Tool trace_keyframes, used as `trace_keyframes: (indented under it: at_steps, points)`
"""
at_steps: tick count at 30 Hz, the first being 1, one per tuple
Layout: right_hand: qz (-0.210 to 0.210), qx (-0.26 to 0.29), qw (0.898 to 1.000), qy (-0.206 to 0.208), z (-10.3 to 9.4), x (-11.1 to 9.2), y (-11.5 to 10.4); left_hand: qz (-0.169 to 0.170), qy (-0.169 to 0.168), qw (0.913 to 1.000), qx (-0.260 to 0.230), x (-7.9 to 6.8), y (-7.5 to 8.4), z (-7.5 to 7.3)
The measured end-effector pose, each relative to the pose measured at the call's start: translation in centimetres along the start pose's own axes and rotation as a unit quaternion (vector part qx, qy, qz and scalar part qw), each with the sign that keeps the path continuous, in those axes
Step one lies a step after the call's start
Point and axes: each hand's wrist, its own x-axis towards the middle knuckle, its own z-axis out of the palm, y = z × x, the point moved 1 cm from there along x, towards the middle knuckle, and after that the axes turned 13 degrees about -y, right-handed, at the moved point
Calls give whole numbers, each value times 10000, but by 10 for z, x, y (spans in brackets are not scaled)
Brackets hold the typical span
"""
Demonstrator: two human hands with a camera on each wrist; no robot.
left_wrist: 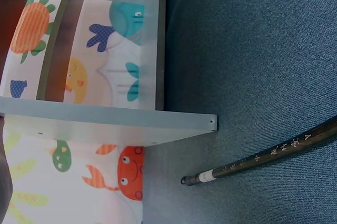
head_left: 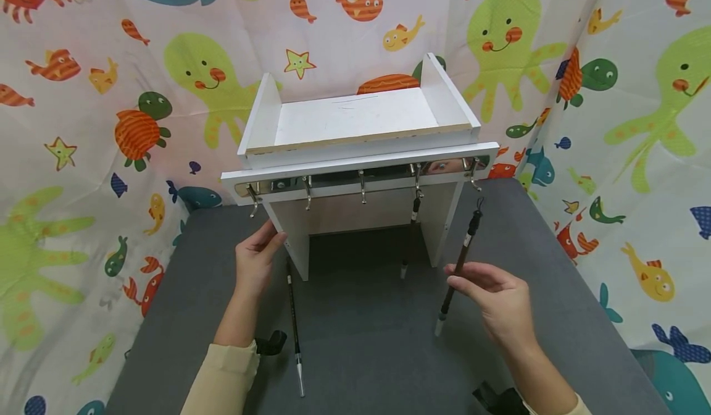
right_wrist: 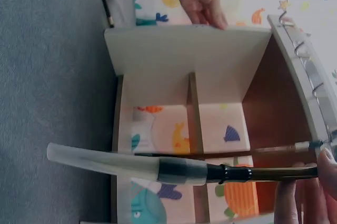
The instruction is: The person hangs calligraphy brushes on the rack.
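Head view shows your right hand (head_left: pixel 494 301) pinching a dark brush (head_left: pixel 461 257), right of the frame's middle, its top just below the end hook (head_left: pixel 474 169). Your left hand (head_left: pixel 255 264) holds the side of the white shelf (head_left: pixel 361 143), upper middle. Another brush (head_left: pixel 410 237) hangs nearby; a third brush (head_left: pixel 294 325) lies on the gray counter (head_left: pixel 366 353), lower left of middle.
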Motion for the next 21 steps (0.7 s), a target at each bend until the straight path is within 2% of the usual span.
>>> trace_keyframes:
  at_steps: [9,16,21]
  points:
    - [-387,238,9966,-691,21,2,-2,-34,14,10000,29,0,0,0]
    - [-223,69,9964,-811,36,5,-6,166,-41,9998,-83,1,-2,1]
    - [-183,167,9938,-1085,47,8,-7,139,-28,9999,-68,1,-1,1]
